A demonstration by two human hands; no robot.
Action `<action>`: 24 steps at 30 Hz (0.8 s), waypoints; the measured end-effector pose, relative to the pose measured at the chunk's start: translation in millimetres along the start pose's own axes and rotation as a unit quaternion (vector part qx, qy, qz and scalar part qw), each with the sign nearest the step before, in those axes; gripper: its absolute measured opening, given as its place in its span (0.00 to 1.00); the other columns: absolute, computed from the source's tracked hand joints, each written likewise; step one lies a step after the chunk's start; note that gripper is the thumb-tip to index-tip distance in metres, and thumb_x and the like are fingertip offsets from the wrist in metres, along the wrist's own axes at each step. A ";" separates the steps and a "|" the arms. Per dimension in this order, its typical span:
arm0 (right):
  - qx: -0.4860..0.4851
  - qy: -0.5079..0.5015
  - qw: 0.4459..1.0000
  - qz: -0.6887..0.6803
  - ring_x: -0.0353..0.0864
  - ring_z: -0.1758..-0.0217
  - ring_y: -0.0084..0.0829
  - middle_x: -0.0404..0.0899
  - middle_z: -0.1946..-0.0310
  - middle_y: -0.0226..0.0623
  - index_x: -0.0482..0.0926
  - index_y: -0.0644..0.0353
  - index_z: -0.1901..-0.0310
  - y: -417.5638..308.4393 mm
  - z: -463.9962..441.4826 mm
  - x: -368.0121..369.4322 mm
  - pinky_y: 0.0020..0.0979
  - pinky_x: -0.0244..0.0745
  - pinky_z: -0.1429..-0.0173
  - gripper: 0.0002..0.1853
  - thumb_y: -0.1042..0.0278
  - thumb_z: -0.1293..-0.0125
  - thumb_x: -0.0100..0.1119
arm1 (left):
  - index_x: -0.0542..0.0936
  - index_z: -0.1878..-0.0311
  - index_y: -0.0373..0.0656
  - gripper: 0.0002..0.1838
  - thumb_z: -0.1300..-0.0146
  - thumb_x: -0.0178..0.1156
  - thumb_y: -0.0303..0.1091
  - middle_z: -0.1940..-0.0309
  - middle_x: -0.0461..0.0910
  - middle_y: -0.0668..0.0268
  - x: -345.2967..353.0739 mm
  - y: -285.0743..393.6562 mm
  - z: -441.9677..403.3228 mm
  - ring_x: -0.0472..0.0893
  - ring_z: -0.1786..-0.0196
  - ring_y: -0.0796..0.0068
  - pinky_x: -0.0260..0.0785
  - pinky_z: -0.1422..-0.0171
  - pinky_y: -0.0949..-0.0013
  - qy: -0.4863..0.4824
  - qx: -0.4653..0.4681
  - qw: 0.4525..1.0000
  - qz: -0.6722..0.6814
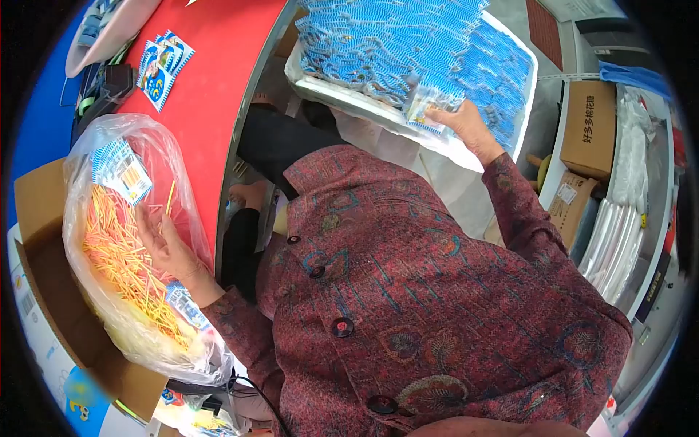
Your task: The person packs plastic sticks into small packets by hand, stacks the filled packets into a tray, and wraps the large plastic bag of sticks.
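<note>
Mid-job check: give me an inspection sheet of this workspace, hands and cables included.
Surface: red tabletop with loose packets on it.
Job's things: blue-and-white packets heaped in a white box; yellow and pink sticks in a clear bag.
Clutter: open cardboard box by the bag.
Hands: left hand open over the sticks; right hand on a packet, grip unclear.
Cables: black cable beside the coat.
Surroundings: another person's hand past the tabletop's edge; cartons at right.

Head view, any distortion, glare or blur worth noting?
Head view: lens distortion seems to bow the edge of the red table, and the corners go black; head view: pale glare streaks the clear bag; head view: a smudge blurs part of the blue panel at lower left, while coat buttons look crisp.
</note>
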State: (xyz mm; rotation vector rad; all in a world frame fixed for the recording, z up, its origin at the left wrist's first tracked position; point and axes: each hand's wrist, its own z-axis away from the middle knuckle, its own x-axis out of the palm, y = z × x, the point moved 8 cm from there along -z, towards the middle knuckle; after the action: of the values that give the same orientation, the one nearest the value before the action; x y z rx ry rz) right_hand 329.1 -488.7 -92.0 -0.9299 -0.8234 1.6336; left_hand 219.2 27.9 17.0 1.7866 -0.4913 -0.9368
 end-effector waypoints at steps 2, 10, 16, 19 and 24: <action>-0.034 0.022 0.999 0.002 0.80 0.59 0.21 0.83 0.60 0.30 0.81 0.63 0.55 -2.4 -1.6 1.2 0.26 0.73 0.49 0.17 0.64 0.43 0.70 | 0.65 0.33 0.37 0.25 0.33 0.52 0.25 0.36 0.68 0.58 0.4 -1.3 -0.9 0.71 0.42 0.68 0.64 0.36 0.65 -0.001 0.003 1.000 0.002; -0.120 0.170 0.959 0.194 0.79 0.63 0.19 0.83 0.63 0.33 0.79 0.68 0.56 15.9 -8.2 -0.7 0.25 0.75 0.56 0.20 0.63 0.45 0.72 | 0.67 0.34 0.35 0.23 0.32 0.52 0.24 0.36 0.69 0.56 1.3 -4.3 -0.2 0.71 0.39 0.66 0.63 0.33 0.65 -0.002 -0.001 1.000 0.012; -0.134 0.221 0.944 0.208 0.80 0.64 0.22 0.84 0.65 0.35 0.78 0.68 0.58 19.4 -18.0 -2.4 0.28 0.75 0.57 0.22 0.61 0.48 0.74 | 0.68 0.36 0.33 0.21 0.32 0.50 0.22 0.37 0.70 0.54 -0.2 -7.6 -0.2 0.70 0.35 0.63 0.64 0.32 0.65 -0.003 0.010 1.000 0.021; -0.120 0.248 0.925 0.263 0.81 0.62 0.25 0.84 0.64 0.37 0.77 0.68 0.57 24.4 -21.3 0.6 0.30 0.75 0.55 0.24 0.61 0.49 0.75 | 0.69 0.36 0.33 0.21 0.32 0.50 0.23 0.38 0.70 0.55 -0.8 -8.9 -0.9 0.71 0.36 0.65 0.64 0.33 0.66 -0.006 0.015 1.000 0.017; -0.205 0.264 0.913 0.235 0.81 0.55 0.34 0.82 0.59 0.42 0.74 0.67 0.49 21.3 -10.2 16.7 0.33 0.74 0.50 0.30 0.59 0.50 0.75 | 0.69 0.36 0.34 0.21 0.32 0.50 0.23 0.38 0.71 0.56 -1.8 -12.6 -2.6 0.72 0.37 0.66 0.65 0.34 0.67 -0.017 0.019 1.000 -0.002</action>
State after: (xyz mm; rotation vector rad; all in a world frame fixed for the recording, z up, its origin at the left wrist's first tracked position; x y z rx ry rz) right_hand 326.0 -476.7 -118.1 -1.8895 -0.5888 1.4972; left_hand 218.9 35.7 6.7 1.8086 -0.5300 -0.9671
